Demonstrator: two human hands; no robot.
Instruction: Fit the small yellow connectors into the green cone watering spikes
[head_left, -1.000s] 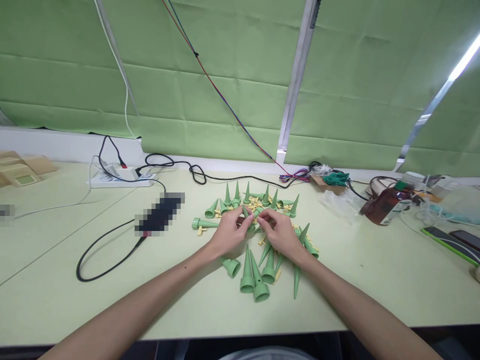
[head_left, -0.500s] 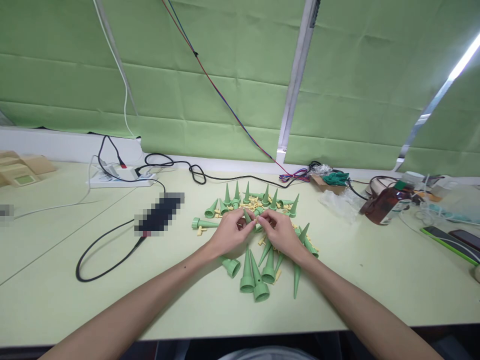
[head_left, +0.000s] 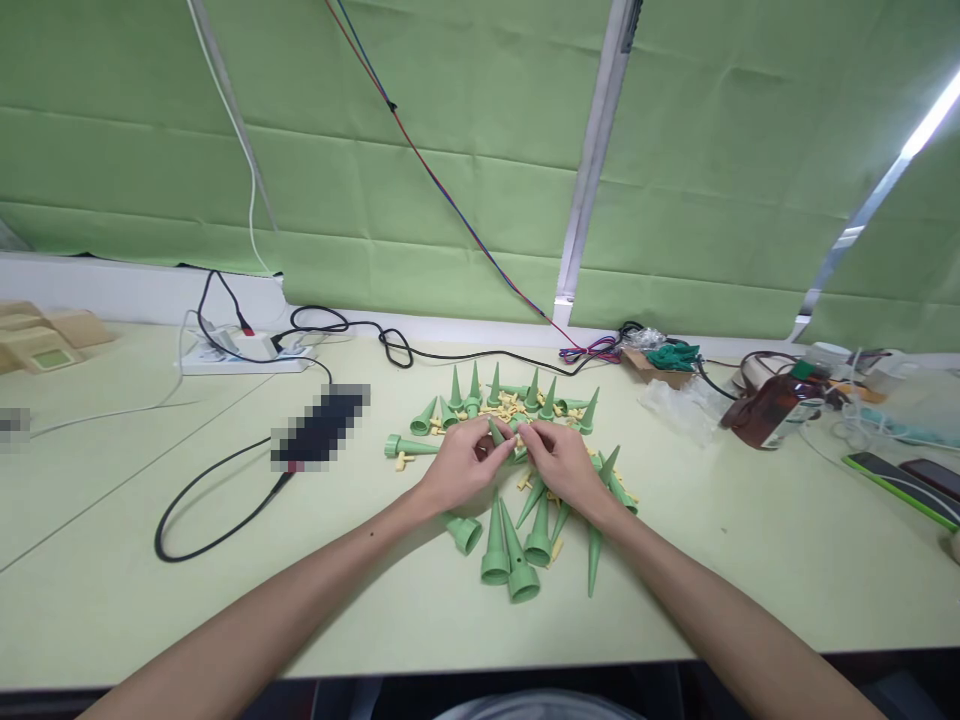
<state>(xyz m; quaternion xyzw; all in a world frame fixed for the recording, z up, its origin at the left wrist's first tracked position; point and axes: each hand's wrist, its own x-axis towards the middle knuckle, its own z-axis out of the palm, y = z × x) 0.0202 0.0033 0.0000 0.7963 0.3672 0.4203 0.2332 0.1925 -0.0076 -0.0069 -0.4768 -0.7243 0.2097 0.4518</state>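
My left hand [head_left: 469, 462] is closed around a green plastic watering spike [head_left: 496, 433], whose pointed tip sticks up between thumb and fingers. Just right of it, my right hand [head_left: 559, 455] is pinched, its fingertips close to the spike; whatever lies between them is too small or hidden to make out. Around both hands lie more green spikes, some upright like this one [head_left: 589, 412], others on their sides like this one [head_left: 465, 533]. Small yellow valve pieces [head_left: 403, 461] are scattered among them, thickest in a pile [head_left: 510, 408] behind my hands.
To the left, a pixelated black device [head_left: 322, 430] trails a black cable toward a white power strip [head_left: 244, 358]. On the right are a brown bottle [head_left: 780, 408], clear plastic bags [head_left: 682, 408] and phones [head_left: 896, 488]. Cardboard pieces [head_left: 45, 340] sit far left. Green blinds [head_left: 450, 200] hang behind the table.
My right fingertips have shifted slightly right and up, opening a small gap from the left hand. The yellowish bit between the hands no longer shows clearly. The left hand still holds the spike.
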